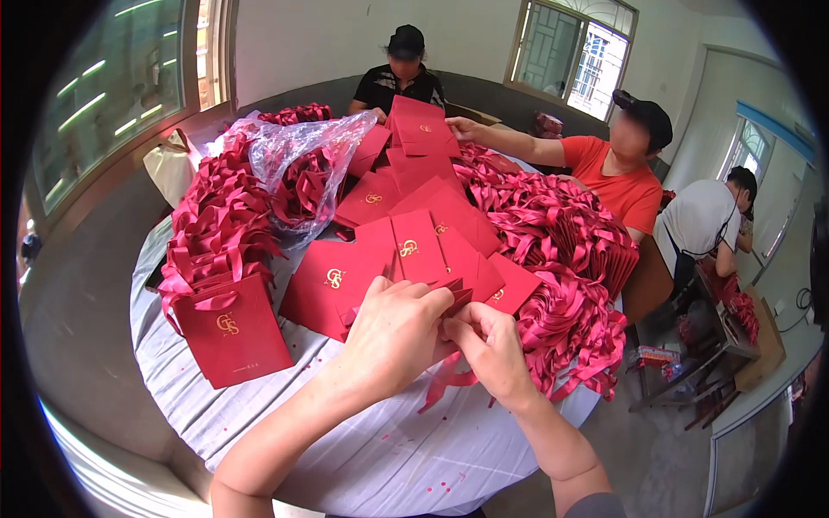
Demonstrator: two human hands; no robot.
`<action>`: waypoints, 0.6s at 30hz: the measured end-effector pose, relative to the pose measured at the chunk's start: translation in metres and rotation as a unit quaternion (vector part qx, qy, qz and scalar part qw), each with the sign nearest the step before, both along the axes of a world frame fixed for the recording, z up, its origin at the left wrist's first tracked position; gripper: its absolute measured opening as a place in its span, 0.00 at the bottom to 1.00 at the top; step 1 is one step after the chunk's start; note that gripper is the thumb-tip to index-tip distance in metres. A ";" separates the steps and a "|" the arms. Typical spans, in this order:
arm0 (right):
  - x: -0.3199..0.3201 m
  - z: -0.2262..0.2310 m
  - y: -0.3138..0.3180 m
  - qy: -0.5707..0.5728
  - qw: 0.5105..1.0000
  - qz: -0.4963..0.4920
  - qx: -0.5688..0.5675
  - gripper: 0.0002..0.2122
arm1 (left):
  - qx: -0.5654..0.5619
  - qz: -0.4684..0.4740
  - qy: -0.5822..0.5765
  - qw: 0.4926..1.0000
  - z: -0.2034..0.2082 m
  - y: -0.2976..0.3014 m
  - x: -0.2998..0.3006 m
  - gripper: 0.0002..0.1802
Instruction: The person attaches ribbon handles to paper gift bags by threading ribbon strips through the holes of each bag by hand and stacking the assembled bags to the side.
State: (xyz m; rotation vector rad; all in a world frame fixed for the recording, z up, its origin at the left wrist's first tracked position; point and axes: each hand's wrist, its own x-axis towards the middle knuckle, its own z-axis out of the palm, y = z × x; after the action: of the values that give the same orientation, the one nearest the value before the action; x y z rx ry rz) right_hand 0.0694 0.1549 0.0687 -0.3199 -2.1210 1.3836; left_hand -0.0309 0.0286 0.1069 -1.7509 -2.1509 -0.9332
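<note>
Over the near middle of the table, my left hand (pixel 393 332) is closed round the top of a red paper gift bag (pixel 455 300), its fingers hiding much of it. My right hand (pixel 494 350) pinches at the same bag's edge, thumb against fingers; whether a ribbon end is in the pinch is hidden. A red ribbon (pixel 447 380) hangs below, between the two hands. Just beyond them lie flat red bags (pixel 335 281) with gold emblems, overlapping. To the left, a stack of finished-looking bags (pixel 233 332) with ribbon handles leans in a row.
A round table with a pale cloth (pixel 345 449) bears it all. Ribboned bags (pixel 570 319) are heaped right; a clear plastic bag (pixel 302 164) lies far left. Across sit a person in black (pixel 399 86) and one in orange (pixel 609 173), reaching in. Another person (pixel 704 216) bends at a side table.
</note>
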 end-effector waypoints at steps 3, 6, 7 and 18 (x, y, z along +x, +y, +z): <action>0.000 0.005 0.008 -0.044 0.971 0.075 -0.223 0.08 | 0.010 0.007 0.012 1.000 -0.002 0.002 0.001 0.10; -0.006 -0.008 0.005 0.030 0.986 0.055 -0.151 0.08 | 0.011 0.013 0.019 1.000 -0.001 0.003 0.002 0.09; -0.006 -0.009 0.004 0.028 0.992 0.039 -0.113 0.07 | 0.008 0.017 0.018 1.000 -0.001 0.004 0.002 0.09; 0.002 0.005 0.000 -0.030 0.941 0.100 -0.323 0.06 | 0.039 0.023 0.053 0.998 -0.008 0.003 0.007 0.06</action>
State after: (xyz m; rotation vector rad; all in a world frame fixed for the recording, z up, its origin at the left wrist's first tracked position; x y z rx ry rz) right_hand 0.0713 0.1553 0.0737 -0.4076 -1.7173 2.2024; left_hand -0.0238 0.0314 0.0985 -1.6692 -2.0524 -0.8798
